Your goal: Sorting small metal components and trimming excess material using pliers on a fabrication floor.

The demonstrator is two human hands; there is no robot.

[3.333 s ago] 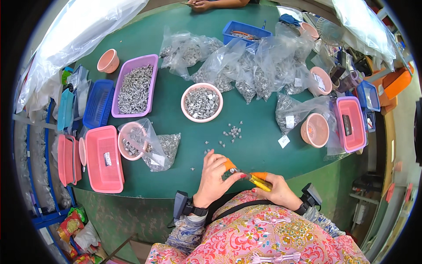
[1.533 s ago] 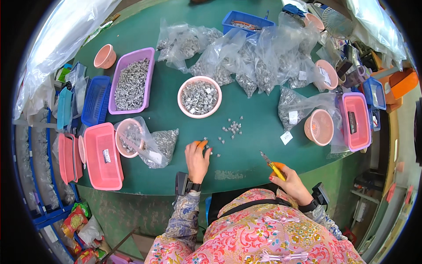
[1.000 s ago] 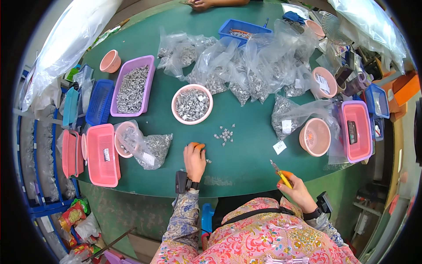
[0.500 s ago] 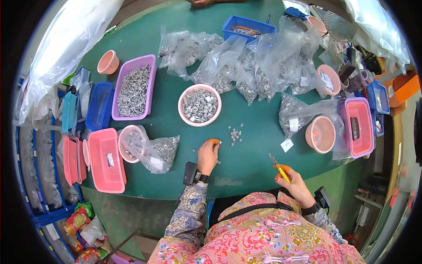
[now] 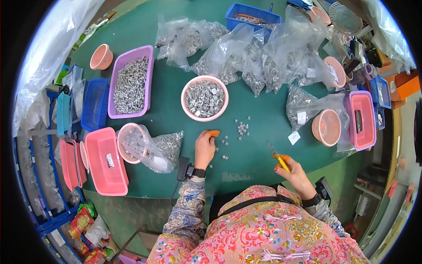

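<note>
Seated at a green worktable (image 5: 176,101), a person stretches the left hand (image 5: 205,148) forward, palm down, its orange-capped fingertips (image 5: 213,133) pressed to the tabletop at the near edge of a scatter of small metal parts (image 5: 235,132). Whether those fingers pinch a part cannot be told. The right hand (image 5: 293,172) is drawn back near the body, closed around a yellow-handled tool (image 5: 278,157) whose thin tip points up and away, toward the scatter.

Just beyond the left hand stands a round pink bowl (image 5: 205,98) heaped with silvery metal pieces. Farther off to that hand's left, a purple tray (image 5: 130,82) is filled with similar hardware, with a blue basket (image 5: 94,104) and a small pink cup (image 5: 101,56) beside it. Nearer on the left, a clear bag of parts (image 5: 165,147) rests against a pink bowl (image 5: 127,141), next to a pink lidded box (image 5: 105,160). Across the far side, a row of clear plastic bags of metal parts (image 5: 246,57) lies in front of a blue bin (image 5: 252,14). Beyond the right hand sit an empty-looking pink tub (image 5: 327,127) and another pink box (image 5: 361,119).

The loose parts lie between the two hands, touching the left fingertips and well apart from the right.
</note>
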